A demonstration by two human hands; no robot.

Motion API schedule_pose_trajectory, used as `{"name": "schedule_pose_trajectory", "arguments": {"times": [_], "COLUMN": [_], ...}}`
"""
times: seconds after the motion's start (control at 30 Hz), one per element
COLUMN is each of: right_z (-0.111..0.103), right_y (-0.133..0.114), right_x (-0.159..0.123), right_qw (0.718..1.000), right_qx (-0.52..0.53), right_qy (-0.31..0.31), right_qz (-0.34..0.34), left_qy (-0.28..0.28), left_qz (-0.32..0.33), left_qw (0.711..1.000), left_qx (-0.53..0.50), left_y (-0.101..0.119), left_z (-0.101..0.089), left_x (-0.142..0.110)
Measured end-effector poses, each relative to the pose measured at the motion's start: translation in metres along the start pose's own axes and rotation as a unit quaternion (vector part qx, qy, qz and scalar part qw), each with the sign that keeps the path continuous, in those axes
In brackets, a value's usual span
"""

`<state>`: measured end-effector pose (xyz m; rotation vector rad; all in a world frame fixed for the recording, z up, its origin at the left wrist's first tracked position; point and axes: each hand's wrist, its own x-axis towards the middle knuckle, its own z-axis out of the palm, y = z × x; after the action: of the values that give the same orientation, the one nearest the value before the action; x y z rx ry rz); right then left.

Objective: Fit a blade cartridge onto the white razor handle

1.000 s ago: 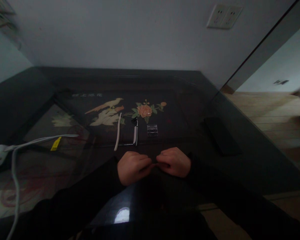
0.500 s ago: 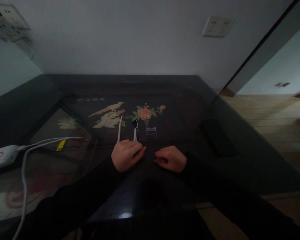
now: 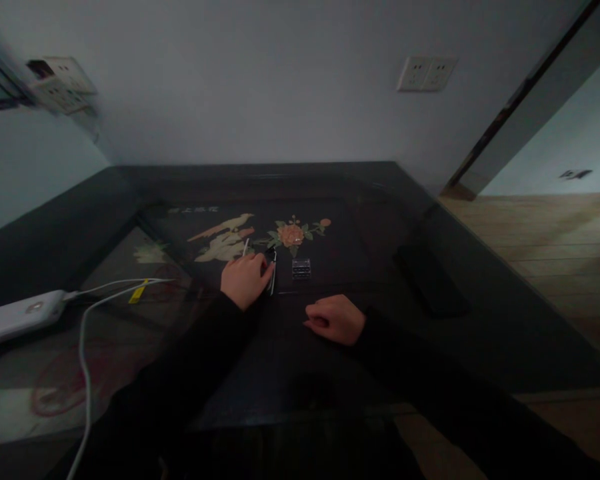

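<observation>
My left hand (image 3: 247, 280) lies palm down on the dark table, fingers bent and closed in, their tips hidden from me. It covers most of a thin white stick (image 3: 246, 247), whose far end pokes out beyond the knuckles. Beside its thumb is a slim light-coloured tool with a dark tip (image 3: 273, 277); whether the fingers grip it is hidden. To the right sits a small clear ridged block (image 3: 301, 269), untouched. Nearer to me, my right hand (image 3: 335, 320) rests as a loose fist with nothing visible in it.
A white power bank (image 3: 25, 317) with a white cable (image 3: 83, 353) and a yellow tag (image 3: 139, 292) lies at left. At right is a flat black object (image 3: 433, 281). The table (image 3: 260, 175) meets a wall with sockets (image 3: 427, 73).
My left hand has moved forward over the white stick, its thumb now beside the slim tool. My right hand stays a fist in nearly the same place. The view has shifted slightly.
</observation>
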<state>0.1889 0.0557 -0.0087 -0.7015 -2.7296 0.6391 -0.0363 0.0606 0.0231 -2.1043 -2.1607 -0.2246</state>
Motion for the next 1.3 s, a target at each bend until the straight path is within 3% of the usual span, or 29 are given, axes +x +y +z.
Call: {"name": "schedule_pose_trajectory", "arguments": {"times": [0.3,0.5,0.63,0.77,0.8,0.83,0.9,0.97,1.03,1.13,1.3], "right_z": [0.000,-0.003,-0.006,-0.012,-0.014,-0.017,-0.024,-0.030,-0.034,-0.032,-0.022], "right_y": [-0.001,0.000,0.000,-0.001,-0.003,-0.005,-0.011,-0.018,-0.024,-0.028,-0.031], "right_x": [0.000,0.000,0.000,0.002,0.003,0.006,0.012,0.019,0.024,0.026,0.018], "right_qw": [1.000,1.000,0.996,0.980,0.973,0.967,0.946,0.916,0.883,0.860,0.876], "right_qx": [-0.006,0.002,0.025,0.067,0.083,0.101,0.144,0.200,0.270,0.331,0.335], "right_qy": [0.005,0.029,0.082,0.182,0.206,0.225,0.280,0.332,0.365,0.363,0.318], "right_qz": [0.000,-0.002,0.008,0.043,0.054,0.064,0.082,0.098,0.118,0.136,0.142], "left_qy": [-0.017,-0.006,0.007,0.016,0.010,-0.005,-0.048,-0.087,-0.120,-0.140,-0.176], "left_qz": [-0.010,-0.022,-0.018,0.011,0.020,0.025,0.039,0.038,0.022,-0.004,-0.041], "left_qw": [1.000,0.998,0.993,0.977,0.966,0.933,0.839,0.765,0.713,0.668,0.619], "left_qx": [-0.019,-0.054,-0.118,-0.213,-0.258,-0.359,-0.540,-0.637,-0.691,-0.731,-0.764], "left_y": [0.008,0.007,0.006,0.010,0.013,0.016,0.023,0.030,0.037,0.044,0.048], "left_z": [0.011,0.008,-0.002,-0.008,-0.008,-0.009,-0.009,-0.009,-0.010,-0.010,-0.009], "left_x": [0.005,0.004,-0.001,-0.010,-0.014,-0.018,-0.027,-0.036,-0.045,-0.055,-0.058]}}
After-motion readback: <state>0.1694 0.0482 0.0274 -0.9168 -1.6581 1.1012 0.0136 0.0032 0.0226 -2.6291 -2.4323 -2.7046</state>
